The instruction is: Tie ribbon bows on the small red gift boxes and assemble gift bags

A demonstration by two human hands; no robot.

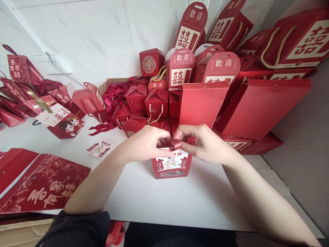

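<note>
A small red gift box with a white printed card on its front and a clear window near its base stands upright on the white table. A dark red ribbon forms a loop at its top. My left hand is closed at the top left of the box, its thumb lying along the upper edge of the card; the other fingertips are partly hidden behind it. Pinched between the thumb and fingers of my right hand is the right side of the ribbon loop.
Several red boxes are stacked along the back and right. Two tall plain red boxes stand behind my hands. At left lie flat red bags, a printed card and a cartoon-printed box.
</note>
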